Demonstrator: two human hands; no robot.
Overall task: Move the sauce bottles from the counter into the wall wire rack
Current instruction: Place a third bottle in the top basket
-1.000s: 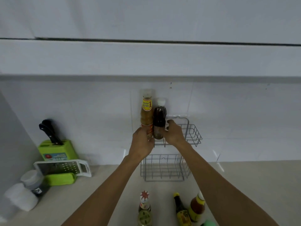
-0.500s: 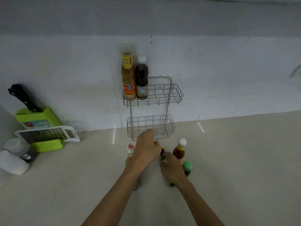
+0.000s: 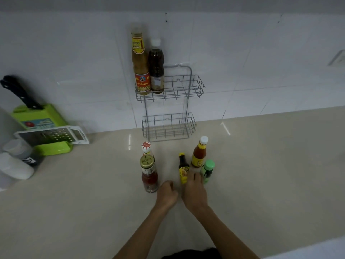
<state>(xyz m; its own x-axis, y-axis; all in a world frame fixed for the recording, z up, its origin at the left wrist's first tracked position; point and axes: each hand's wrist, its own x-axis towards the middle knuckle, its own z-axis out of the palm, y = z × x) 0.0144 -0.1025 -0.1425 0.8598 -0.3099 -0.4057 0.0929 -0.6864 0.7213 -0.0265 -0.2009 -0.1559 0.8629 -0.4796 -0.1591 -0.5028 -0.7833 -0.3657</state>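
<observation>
Grey wire wall rack (image 3: 169,101): two tall bottles, one amber with a yellow label (image 3: 140,62) and one dark brown (image 3: 156,66), are seen standing at the left of its upper basket. On the beige counter (image 3: 261,165), five bottles are grouped near the rack. The left hand (image 3: 166,195), loosely curled, holds nothing. The right hand (image 3: 194,193) lies against the small dark yellow-labelled bottle (image 3: 183,169); a grasp cannot be told.

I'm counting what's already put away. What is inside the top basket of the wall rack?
Two bottles stand at the left end of the top basket: a tall yellow-labelled bottle and a dark bottle. The rest looks empty; nothing is covered.
</observation>
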